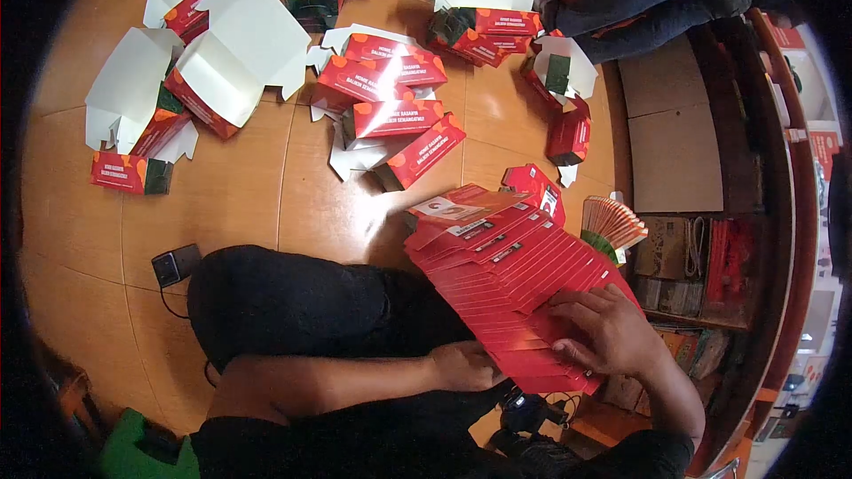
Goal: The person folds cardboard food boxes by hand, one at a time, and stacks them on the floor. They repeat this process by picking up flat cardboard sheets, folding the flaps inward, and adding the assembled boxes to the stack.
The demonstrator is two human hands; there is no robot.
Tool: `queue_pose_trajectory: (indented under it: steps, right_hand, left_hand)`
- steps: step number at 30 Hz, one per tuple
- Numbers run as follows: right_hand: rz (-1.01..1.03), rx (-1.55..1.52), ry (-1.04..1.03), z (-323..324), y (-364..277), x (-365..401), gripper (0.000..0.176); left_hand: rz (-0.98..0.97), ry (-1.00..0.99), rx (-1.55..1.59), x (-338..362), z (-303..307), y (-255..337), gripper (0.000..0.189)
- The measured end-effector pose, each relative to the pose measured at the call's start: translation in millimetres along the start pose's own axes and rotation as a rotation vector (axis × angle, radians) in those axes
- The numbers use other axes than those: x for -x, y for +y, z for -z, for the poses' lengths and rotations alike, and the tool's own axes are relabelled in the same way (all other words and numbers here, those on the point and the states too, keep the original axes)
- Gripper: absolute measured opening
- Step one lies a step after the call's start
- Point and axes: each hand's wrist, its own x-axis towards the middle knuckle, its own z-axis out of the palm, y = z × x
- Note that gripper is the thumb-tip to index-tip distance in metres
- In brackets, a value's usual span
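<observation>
A thick fanned stack of flat red boxes [532, 275] rests across my lap, tilted, its printed edges overlapping. My right hand [612, 333] lies on the right part of the stack, fingers curled over the cardboard and thumb lower down. At the stack's lower left edge, my left hand [466, 365] grips it from below; its fingertips are hidden underneath. Another red box piece [535, 191] sits just beyond the stack's far edge. Beside it stands a fanned bundle of orange-and-white packets [612, 223] with a green part.
Folded red boxes with open white flaps [244, 53] lie across the tiled floor [222, 195], with several more in a pile [390, 80]. A black device [176, 264] with a cable is left of my knee. Shelving [683, 257] lines the right. Another person's jeans-clad leg [657, 0] is at top right.
</observation>
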Motion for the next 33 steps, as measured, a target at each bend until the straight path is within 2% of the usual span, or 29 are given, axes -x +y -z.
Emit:
queue_pose_trajectory:
  steps: [3, 5, 6, 8, 12, 14, 15, 17, 18, 20, 24, 26, 30, 32, 33]
  right_hand:
    - [-0.007, 0.035, -0.045, 3.5, -0.8, -2.9, 0.046]
    - [-0.073, -0.028, -0.051, 5.9, -2.6, -5.8, 0.051]
    - [-0.072, -0.027, -0.052, 6.1, -2.6, -6.9, 0.051]
    - [-0.062, 0.002, -0.031, 5.8, -2.2, -9.2, 0.056]
    - [-0.045, 0.0, -0.018, 3.6, 0.6, -13.9, 0.058]
    - [-0.008, 0.033, -0.017, 2.2, 0.9, -17.4, 0.056]
    - [-0.007, 0.033, -0.018, 2.9, 0.7, -18.7, 0.056]
    - [-0.035, -0.029, -0.097, 4.5, 0.5, -21.5, 0.051]
    - [-0.034, -0.028, -0.099, 4.4, -0.1, -22.3, 0.051]
    - [-0.022, -0.006, -0.08, 3.2, -1.4, -24.2, 0.045]
    - [-0.011, 0.016, -0.023, 3.1, -4.9, -26.5, 0.041]
    - [-0.003, 0.019, -0.022, 4.0, -6.0, -28.2, 0.041]
    - [-0.009, 0.034, -0.08, -0.4, 1.1, -30.6, 0.042]
    - [0.024, 0.021, -0.047, 1.1, 0.3, -34.5, 0.043]
    - [0.025, 0.021, -0.048, 1.2, -0.7, -35.4, 0.043]
  left_hand:
    - [-0.003, -0.033, -0.022, -3.8, 23.1, -3.8, 0.049]
    - [-0.046, 0.005, -0.366, -7.3, 34.9, -6.6, 0.045]
    - [-0.045, 0.005, -0.367, -7.0, 33.5, -6.6, 0.045]
    - [-0.197, -0.094, -0.55, -5.1, 26.7, -6.2, 0.044]
    - [-0.165, 0.012, -0.482, -5.7, 11.9, -8.0, 0.045]
    - [-0.43, -0.057, -1.524, -9.2, 29.6, -10.9, 0.046]
    - [-0.428, -0.058, -1.524, -8.7, 31.6, -9.8, 0.046]
    - [-0.078, -0.002, -0.401, -7.1, 33.1, -7.4, 0.047]
    - [-0.076, -0.002, -0.4, -6.3, 32.8, -5.9, 0.047]
    - [-0.008, 0.096, -0.197, -4.9, 31.6, -4.4, 0.047]
    - [-0.093, 0.113, -0.401, -6.6, 25.0, -9.1, 0.045]
    - [-0.154, 0.041, -0.605, -6.7, 33.7, -11.4, 0.043]
    - [-0.183, 0.099, -0.532, -4.4, 17.0, -6.9, 0.041]
    - [-0.003, 0.116, -0.237, -3.7, 27.9, -3.6, 0.041]
    - [-0.002, 0.117, -0.237, -3.2, 24.3, -2.2, 0.041]
